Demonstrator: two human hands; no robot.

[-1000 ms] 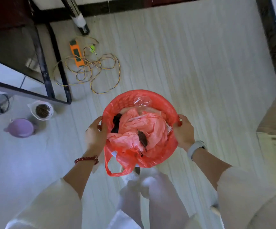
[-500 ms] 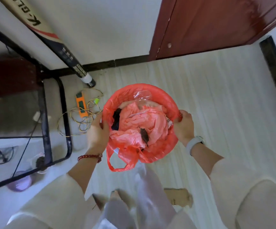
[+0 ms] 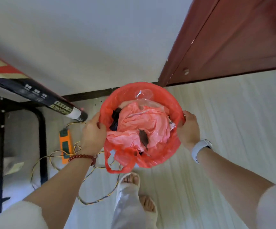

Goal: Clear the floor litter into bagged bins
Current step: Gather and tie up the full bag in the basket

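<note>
- Head view: bin [image 3: 175, 103], lined with red bag [image 3: 134, 161], held above the floor [image 3: 216, 129], in front of the person.
- Left hand [image 3: 93, 134] grips left rim, fingers curled over.
- Right hand [image 3: 189, 129] grips right rim.
- Pink plastic litter [image 3: 143, 126] fills it; cable [image 3: 91, 179] lies below-left.

1. A round bin [image 3: 175, 103] lined with a red bag [image 3: 125, 93] is held above a pale floor [image 3: 225, 121].
2. The left hand [image 3: 93, 134] grips its rim at nine o'clock; the right hand [image 3: 189, 128] grips at three o'clock.
3. Crumpled pink plastic [image 3: 143, 123] fills the bin.
4. An orange power strip [image 3: 65, 142] lies at eight o'clock.
</note>
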